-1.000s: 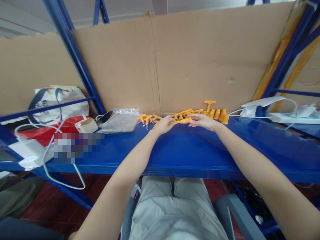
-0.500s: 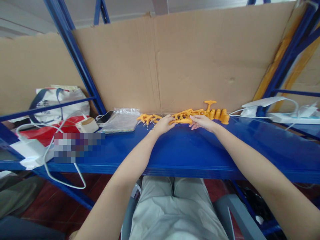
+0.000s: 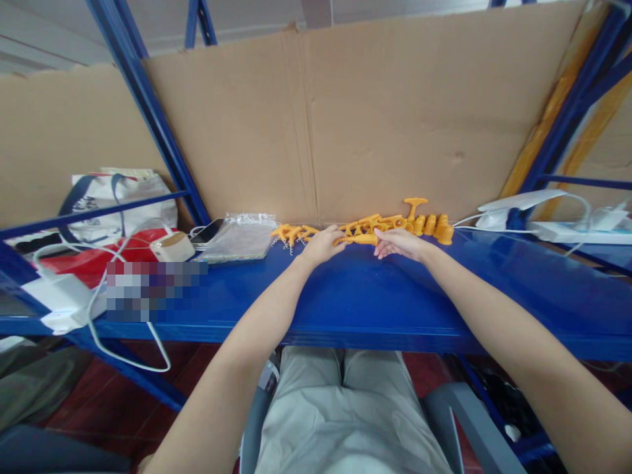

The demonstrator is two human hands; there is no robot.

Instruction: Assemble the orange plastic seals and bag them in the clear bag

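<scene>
My left hand (image 3: 324, 246) is closed around one end of an orange plastic corkscrew part (image 3: 363, 239), held level just above the shelf. At its other end is my right hand (image 3: 399, 243), thumb and fingers pinched on the tip. Left of my hands lie several orange corkscrew handles (image 3: 291, 232) with metal spirals pointing forward. Behind the held piece, along the cardboard, runs a row of orange frame-like parts (image 3: 378, 221). To the right stand several orange cup-shaped pieces (image 3: 444, 230) and an upright T-shaped piece (image 3: 415, 205).
A clear plastic bag (image 3: 241, 238) lies on the blue shelf (image 3: 365, 303), beside a phone (image 3: 208, 232). Further left are a charger (image 3: 172, 247), white cables and a cloth bag (image 3: 123, 207). A power strip (image 3: 582, 232) sits at the right. Cardboard (image 3: 395, 118) closes off the back.
My right hand has turned a little, its fingers curling lower at the end of the orange part. My left hand keeps its hold in the same place.
</scene>
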